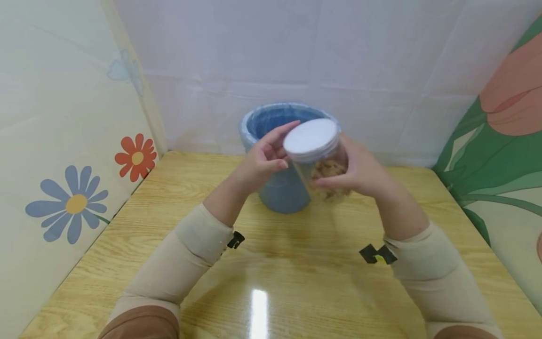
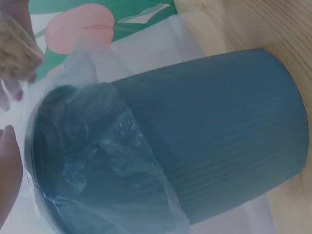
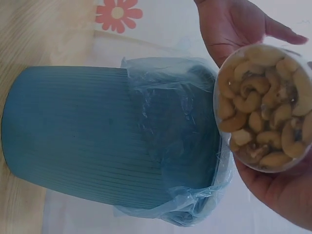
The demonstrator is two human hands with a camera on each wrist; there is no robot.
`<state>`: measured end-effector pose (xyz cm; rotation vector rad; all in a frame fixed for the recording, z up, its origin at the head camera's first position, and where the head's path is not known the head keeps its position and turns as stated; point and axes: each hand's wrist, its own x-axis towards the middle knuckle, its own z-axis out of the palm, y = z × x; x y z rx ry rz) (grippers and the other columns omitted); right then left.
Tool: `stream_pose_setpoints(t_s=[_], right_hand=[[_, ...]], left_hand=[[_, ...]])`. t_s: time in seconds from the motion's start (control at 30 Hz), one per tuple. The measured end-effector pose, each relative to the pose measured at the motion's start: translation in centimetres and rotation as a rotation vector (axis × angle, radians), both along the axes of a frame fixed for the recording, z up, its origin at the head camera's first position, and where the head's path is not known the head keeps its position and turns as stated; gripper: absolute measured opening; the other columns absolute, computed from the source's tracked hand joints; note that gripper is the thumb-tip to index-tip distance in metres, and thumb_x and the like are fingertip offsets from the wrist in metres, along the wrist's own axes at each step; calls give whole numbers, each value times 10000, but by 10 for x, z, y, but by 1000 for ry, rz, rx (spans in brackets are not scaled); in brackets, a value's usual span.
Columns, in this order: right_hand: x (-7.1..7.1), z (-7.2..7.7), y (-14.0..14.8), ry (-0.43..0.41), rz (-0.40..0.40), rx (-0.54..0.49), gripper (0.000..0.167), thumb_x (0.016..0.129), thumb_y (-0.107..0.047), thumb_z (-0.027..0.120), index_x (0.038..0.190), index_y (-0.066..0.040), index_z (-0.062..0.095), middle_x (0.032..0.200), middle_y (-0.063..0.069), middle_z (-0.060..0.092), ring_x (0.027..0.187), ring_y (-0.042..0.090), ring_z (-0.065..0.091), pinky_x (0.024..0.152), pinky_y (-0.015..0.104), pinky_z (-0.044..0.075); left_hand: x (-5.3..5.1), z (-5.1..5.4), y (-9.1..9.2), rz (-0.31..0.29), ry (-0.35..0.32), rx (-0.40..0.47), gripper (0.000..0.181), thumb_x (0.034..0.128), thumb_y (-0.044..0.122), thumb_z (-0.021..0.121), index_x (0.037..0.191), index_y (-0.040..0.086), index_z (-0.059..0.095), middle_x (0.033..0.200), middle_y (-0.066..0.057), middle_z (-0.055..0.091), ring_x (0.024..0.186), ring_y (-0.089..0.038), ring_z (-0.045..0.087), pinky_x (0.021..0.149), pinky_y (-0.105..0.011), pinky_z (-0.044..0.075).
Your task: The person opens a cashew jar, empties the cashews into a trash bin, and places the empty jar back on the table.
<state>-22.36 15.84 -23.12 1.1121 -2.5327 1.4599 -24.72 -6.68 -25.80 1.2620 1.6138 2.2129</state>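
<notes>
In the head view my right hand (image 1: 362, 167) grips a clear plastic jar (image 1: 302, 170) with a white lid (image 1: 313, 135), tilted in the air in front of a blue bin. The right wrist view shows the jar's bottom (image 3: 265, 109), with cashew nuts visible through it. My left hand (image 1: 263, 162) is just left of the lid, fingers loosely bent and thumb apart, holding nothing. The blue ribbed bin (image 1: 283, 195) stands upright on the table behind both hands. A thin bluish plastic bag (image 3: 168, 105) lines it and folds over the rim.
A wood-grain table (image 1: 271, 249) carries the bin near its back edge. Behind it hangs a white sheet (image 1: 271, 52). Flower-patterned panels flank the table, with a blue flower (image 1: 76, 204) at left and a large pink bloom (image 1: 516, 89) at right.
</notes>
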Motion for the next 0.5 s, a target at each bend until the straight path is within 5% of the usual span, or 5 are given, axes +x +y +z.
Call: stream_pose_setpoints(t_s=[0.17, 0.5], right_hand=[[3, 2, 3, 9, 129, -2, 830, 631, -22, 799, 1334, -13, 358, 1278, 86, 493, 1193, 200, 457, 1029, 370, 353], [8, 4, 1, 1, 235, 17, 830, 633, -49, 793, 1338, -25, 356, 1255, 73, 502, 1157, 205, 475, 974, 371, 416]], left_hand=[[-3, -2, -5, -22, 11, -10, 1118, 619, 450, 799, 1419, -43, 192, 1425, -209, 302, 1185, -190, 468, 980, -299, 412], [-4, 0, -6, -66, 68, -17, 1142, 601, 499, 784, 1414, -48, 196, 1410, -182, 321, 1207, -252, 419, 1005, -337, 388]])
